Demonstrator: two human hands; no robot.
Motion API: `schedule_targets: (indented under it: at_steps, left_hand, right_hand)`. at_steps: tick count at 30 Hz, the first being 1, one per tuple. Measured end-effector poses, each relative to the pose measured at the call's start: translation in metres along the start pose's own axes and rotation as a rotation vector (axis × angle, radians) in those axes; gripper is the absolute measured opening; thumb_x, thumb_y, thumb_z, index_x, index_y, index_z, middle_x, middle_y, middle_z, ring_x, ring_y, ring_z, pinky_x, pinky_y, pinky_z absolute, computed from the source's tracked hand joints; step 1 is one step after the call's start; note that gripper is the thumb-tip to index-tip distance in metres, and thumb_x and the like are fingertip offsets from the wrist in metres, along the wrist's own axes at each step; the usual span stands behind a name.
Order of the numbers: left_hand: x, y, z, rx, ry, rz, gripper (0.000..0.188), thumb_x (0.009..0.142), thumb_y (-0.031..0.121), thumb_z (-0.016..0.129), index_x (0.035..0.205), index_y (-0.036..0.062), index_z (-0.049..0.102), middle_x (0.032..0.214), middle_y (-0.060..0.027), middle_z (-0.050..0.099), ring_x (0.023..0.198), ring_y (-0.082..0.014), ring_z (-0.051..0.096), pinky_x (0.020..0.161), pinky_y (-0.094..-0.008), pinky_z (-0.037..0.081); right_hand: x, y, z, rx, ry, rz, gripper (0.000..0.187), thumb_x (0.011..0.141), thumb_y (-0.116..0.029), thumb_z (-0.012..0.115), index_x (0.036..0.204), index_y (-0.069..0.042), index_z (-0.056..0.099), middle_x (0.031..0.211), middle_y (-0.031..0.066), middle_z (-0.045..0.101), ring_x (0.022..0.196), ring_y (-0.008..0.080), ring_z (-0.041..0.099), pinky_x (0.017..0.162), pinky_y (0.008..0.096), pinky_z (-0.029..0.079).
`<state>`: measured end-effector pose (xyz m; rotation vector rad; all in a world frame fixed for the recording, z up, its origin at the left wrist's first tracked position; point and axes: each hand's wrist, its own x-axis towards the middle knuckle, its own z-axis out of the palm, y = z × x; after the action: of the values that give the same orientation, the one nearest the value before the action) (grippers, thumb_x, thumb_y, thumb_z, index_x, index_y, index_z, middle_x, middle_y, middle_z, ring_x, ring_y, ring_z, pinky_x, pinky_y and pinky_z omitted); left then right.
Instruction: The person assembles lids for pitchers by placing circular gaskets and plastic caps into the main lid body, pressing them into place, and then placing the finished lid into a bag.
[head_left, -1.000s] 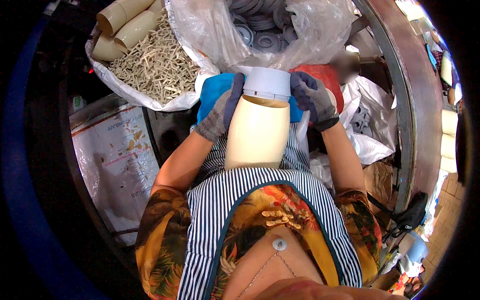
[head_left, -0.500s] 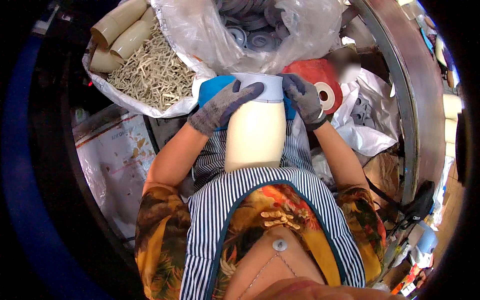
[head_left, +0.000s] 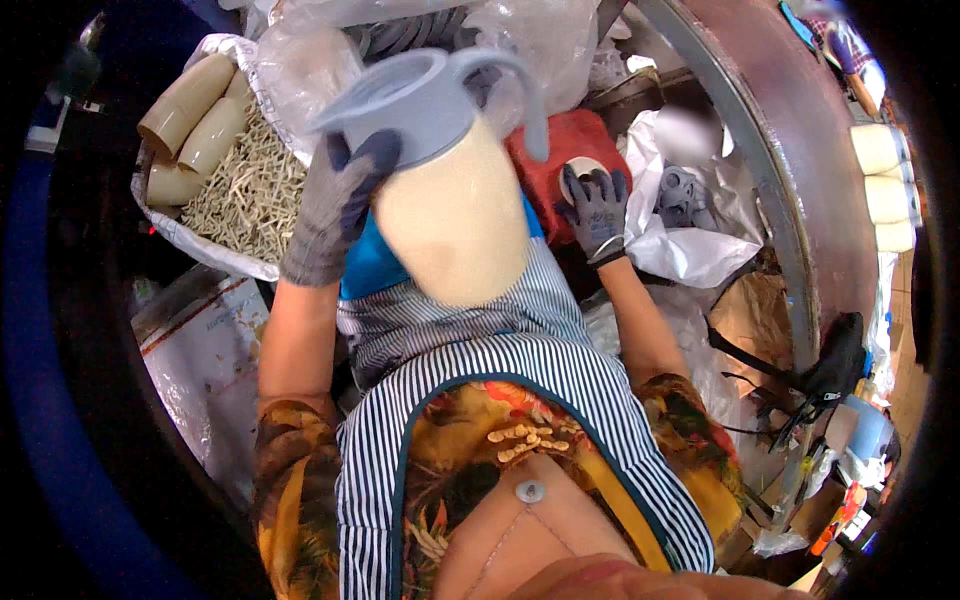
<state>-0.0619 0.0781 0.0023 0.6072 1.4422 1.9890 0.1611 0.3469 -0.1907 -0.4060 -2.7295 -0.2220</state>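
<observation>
A vacuum jug has a cream body [head_left: 450, 215] and a grey collar [head_left: 410, 115] with a pouring spout. Its grey handle [head_left: 535, 100] curves out to the right. My left hand [head_left: 345, 195], in a grey and dark-blue glove, grips the jug at the collar's left side, holding it tilted above my lap. The likewise gloved right hand [head_left: 598, 210] lies with fingers spread over a pale ring [head_left: 580, 165] on a red, soft-looking object [head_left: 537, 170]. Nothing shows held in that hand, though the undersides of its fingers are hidden.
Left, a white sack [head_left: 145, 200] contains cream jug bodies [head_left: 187, 105] and many small beige sticks [head_left: 240, 195]. Clear plastic bags [head_left: 530, 40] with grey parts lie ahead. Grey fittings [head_left: 680, 195] rest in white plastic [head_left: 690, 255] at right, inside a curved metal edge [head_left: 775, 190].
The jug has tipped and turned, bringing its handle and spout into view. My right hand has left the collar and moved onto the pale ring. The left hand still grips the jug.
</observation>
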Motion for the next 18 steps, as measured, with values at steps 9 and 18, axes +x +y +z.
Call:
schedule_targets:
  at_steps: [9,18]
  left_hand:
    - [0.095,-0.138,0.113,0.451,-0.298,0.607,0.100,0.059,0.032,0.092,0.141,0.0056,0.040,0.133,-0.0139,0.054,0.123,-0.0285,0.053,0.105,-0.0402,0.043]
    - [0.104,-0.166,0.105,0.810,-0.267,0.755,0.103,0.059,0.056,0.085,0.140,0.0081,0.041,0.141,-0.0159,0.044,0.134,-0.0388,0.038,0.112,-0.0508,0.030]
  right_hand:
    - [-0.035,0.050,-0.107,0.854,0.279,0.675,0.052,0.089,-0.013,0.068,0.135,0.001,0.046,0.137,0.0128,0.050,0.124,0.0219,0.048,0.106,0.0348,0.038]
    - [0.090,0.025,-0.252,1.002,0.804,0.357,0.050,0.096,-0.024,0.055,0.138,0.002,0.045,0.134,0.0172,0.053,0.119,0.0284,0.056,0.098,0.0378,0.049]
